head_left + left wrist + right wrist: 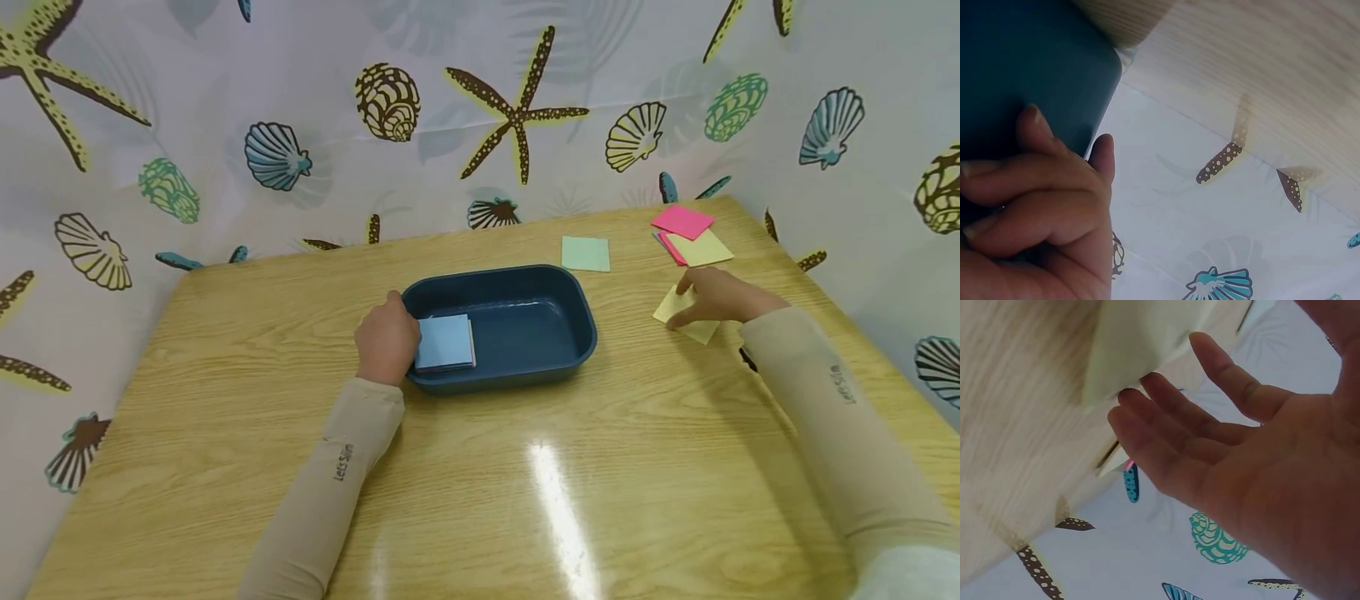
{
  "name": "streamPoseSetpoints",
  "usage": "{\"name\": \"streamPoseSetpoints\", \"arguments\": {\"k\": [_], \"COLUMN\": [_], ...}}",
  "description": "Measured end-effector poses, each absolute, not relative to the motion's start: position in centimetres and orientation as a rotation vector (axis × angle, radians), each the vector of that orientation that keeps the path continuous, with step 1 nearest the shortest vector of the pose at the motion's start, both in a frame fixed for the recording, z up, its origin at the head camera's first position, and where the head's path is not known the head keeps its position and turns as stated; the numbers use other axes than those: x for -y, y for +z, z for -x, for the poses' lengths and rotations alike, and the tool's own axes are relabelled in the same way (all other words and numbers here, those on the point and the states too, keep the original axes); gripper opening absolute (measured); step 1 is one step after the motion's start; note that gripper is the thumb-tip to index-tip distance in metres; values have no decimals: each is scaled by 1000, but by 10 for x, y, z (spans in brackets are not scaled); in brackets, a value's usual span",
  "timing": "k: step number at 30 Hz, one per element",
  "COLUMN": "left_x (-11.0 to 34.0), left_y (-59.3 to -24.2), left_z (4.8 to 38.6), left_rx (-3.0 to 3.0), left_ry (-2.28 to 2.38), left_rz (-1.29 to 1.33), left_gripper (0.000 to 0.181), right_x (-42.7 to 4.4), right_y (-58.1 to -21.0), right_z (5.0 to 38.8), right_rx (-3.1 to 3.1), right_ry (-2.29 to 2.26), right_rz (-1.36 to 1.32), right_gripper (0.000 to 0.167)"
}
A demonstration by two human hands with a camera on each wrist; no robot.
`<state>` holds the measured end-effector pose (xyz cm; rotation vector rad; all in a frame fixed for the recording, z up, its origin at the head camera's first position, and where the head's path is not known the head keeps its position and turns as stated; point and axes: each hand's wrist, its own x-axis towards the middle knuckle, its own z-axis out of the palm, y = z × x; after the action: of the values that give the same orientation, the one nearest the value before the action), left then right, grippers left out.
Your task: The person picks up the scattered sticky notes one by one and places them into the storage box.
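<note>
The left grip [387,337] (it is the bare left hand of the person) holds the left end of a dark blue container [517,333], with its fingers bent round the rim. This container stands in the middle of the surface [480,467], closer to the far edge than to the near edge. Inside it, at the left end, lies a stack of square papers with a light blue one on top [444,342].

The right grip [716,298] is not closed: its fingers and thumb are spread apart, and they touch a pale yellow note [703,332]. This note lies to the right of the container, near the right edge of the surface, and the hand covers a part of it.

Toward the far right corner there is a small group of notes: a pink note [683,222] overlaps a second yellow note [702,248], and under this one show another pink note [671,248] and a narrow strip of a bluish one. A pale green note [586,253] lies alone near the far edge, just beyond the container. Behind the surface hangs a white cloth [322,50] printed with shells and starfish.
</note>
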<state>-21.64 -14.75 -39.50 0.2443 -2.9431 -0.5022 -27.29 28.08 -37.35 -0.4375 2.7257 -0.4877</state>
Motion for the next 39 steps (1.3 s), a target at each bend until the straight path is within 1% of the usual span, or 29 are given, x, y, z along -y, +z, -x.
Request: {"name": "streamPoseSetpoints", "arguments": {"k": [4,9,18,26,33,39], "left_x": [147,147,146,145,146,148], "left_y": [-395,-396,-396,-397,-398,-397], "left_z": [216,216,217,217,218,218], "left_rx": [2951,2942,2961,2954,2953,2943], "left_ry": [-514,-502,-493,-497,-493,-498], "left_rz": [-249,-247,-243,-226,-237,-249], "left_gripper": [25,25,26,27,26,27], "right_x": [-290,-292,-294,-293,-291,-288], "right_y": [-381,-381,-383,-384,-385,-384], "right_z": [275,279,282,283,285,287], "right_rx": [-2689,-2706,-2708,-2746,-2766,-2790], "right_ry": [-506,-490,-477,-377,-399,-395], "right_rz": [388,362,304,319,314,371], "right_gripper": [71,76,70,68,64,63]}}
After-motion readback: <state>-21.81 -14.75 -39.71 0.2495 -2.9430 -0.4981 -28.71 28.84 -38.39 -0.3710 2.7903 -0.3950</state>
